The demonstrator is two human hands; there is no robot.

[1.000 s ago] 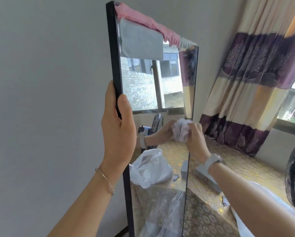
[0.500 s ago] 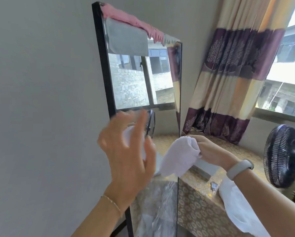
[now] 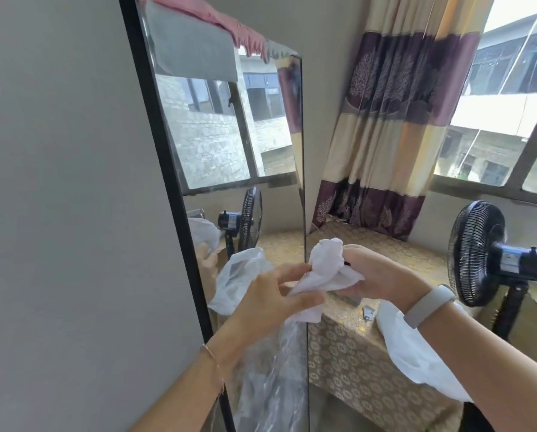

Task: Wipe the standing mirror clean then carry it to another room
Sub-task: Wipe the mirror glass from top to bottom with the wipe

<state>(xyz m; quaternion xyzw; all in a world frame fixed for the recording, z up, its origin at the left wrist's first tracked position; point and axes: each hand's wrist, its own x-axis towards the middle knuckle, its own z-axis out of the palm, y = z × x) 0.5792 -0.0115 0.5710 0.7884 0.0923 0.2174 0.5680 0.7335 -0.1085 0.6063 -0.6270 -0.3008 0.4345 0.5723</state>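
The tall black-framed standing mirror (image 3: 217,145) leans against the grey wall (image 3: 58,182) — neither hand touches it. Before its lower glass, both the left hand (image 3: 273,296) and right hand (image 3: 376,275) curl their fingers round the crumpled white cloth (image 3: 326,272).

A single wide-angle view is given, taken from a camera worn on the head and aimed forward and slightly down. The standing mirror (image 3: 229,151) is seen from close by, obliquely, filling the frame from 9 to 12 o'clock. The left hand (image 3: 271,296) and right hand (image 3: 376,272) are caught near the centre, the forearms entering from 5 and 7 o'clock. A window (image 3: 510,98) is seen at 2 o'clock.
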